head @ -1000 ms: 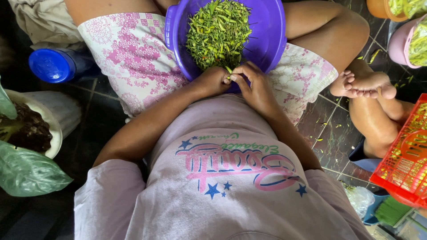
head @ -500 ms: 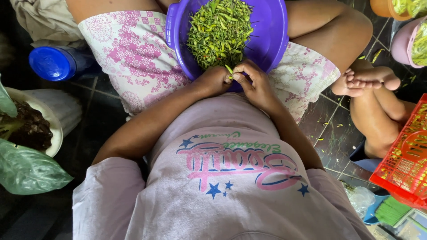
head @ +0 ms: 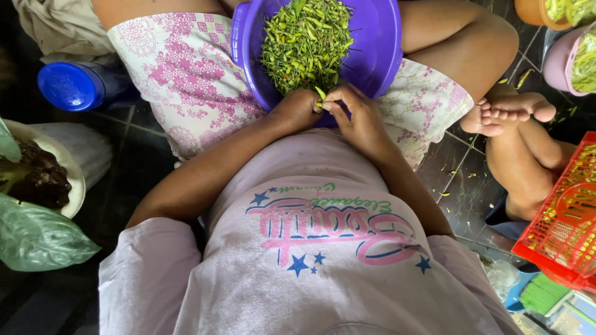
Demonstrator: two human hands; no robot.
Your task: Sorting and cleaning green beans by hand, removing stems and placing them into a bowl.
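Both hands, left hand [head: 298,110] and right hand [head: 357,118], are pinching one small green chilli [head: 320,94] (light, thin, probably snappable) over a purple bowl [head: 379,43].

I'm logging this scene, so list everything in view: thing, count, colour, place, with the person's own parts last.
bowl: one, purple, on the person's lap
chillies: a heap, green, in the purple bowl
single chilli: one, green, pinched between both hands
bottle cap: one, blue, far left on the floor
plant pot: one, white, left edge, with soil
leaf: one, green, lower left
basket: one, red, right edge
pink bowl: one, upper right, holding greens
orange bowl: one, top right corner
another person's foot: bare, right of the lap
left hand: at the bowl's near rim, holding the chilli
right hand: beside it, fingers on the same chilli
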